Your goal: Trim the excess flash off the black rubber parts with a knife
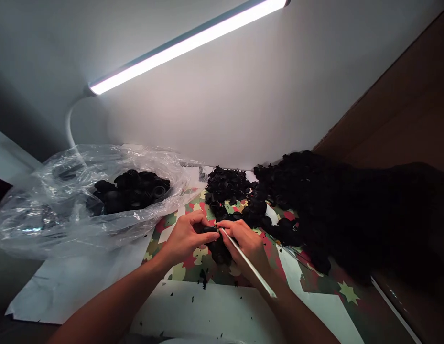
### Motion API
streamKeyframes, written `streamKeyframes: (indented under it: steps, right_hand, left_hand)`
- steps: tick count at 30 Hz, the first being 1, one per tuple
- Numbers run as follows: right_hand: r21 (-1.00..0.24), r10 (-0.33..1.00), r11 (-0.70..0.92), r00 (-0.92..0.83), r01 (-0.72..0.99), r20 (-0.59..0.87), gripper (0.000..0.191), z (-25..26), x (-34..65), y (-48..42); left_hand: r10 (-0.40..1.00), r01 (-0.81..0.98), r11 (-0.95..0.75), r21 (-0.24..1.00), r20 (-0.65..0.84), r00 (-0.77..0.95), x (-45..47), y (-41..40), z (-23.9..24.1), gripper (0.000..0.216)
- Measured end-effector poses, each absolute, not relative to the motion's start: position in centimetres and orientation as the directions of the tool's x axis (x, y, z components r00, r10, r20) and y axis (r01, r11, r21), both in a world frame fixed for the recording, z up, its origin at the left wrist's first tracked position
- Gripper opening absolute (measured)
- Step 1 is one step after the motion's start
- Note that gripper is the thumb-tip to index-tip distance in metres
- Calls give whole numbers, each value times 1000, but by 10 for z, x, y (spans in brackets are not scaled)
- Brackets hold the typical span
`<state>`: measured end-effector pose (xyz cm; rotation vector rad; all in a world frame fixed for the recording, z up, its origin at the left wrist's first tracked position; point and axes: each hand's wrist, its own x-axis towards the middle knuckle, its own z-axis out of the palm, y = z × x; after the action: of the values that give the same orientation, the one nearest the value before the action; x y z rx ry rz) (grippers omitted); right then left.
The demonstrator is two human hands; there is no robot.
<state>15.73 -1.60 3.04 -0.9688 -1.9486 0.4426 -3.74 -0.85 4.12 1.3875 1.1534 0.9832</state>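
My left hand (188,234) pinches a small black rubber part (209,230) above the patterned paper (193,267). Facing it, my right hand (245,241) grips a thin pale tool (248,263) whose tip touches that part. The tool's handle runs back along my right wrist. More black parts (220,251) lie directly under both hands, partly hidden by my fingers.
A clear plastic bag (64,210) holding several black round parts (130,191) sits at left. A heap of black trimmings (225,184) and a large pile of black parts (315,200) lie behind and right. A lit lamp bar (186,43) hangs overhead. A brown board (404,110) stands at right.
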Motion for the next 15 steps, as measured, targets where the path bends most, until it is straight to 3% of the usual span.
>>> streamKeyframes:
  steps: [4, 8, 11, 15]
  right_hand:
    - [-711, 871, 482, -193, 513, 451, 17, 34, 165, -11]
    - [-830, 911, 411, -174, 377, 373, 18, 46, 167, -15]
    - [-833, 904, 425, -213, 356, 370, 23, 48, 166, -16]
    - [-796, 944, 324, -120, 511, 307, 21, 40, 176, -5]
  left_hand:
    - [980, 159, -83, 984, 52, 193, -39, -11, 47, 27]
    - [980, 197, -135, 971, 103, 169, -39, -10, 49, 26]
    - [980, 266, -153, 952, 112, 163, -39, -9, 49, 25]
    - [954, 417, -258, 871, 163, 250, -38, -9, 52, 9]
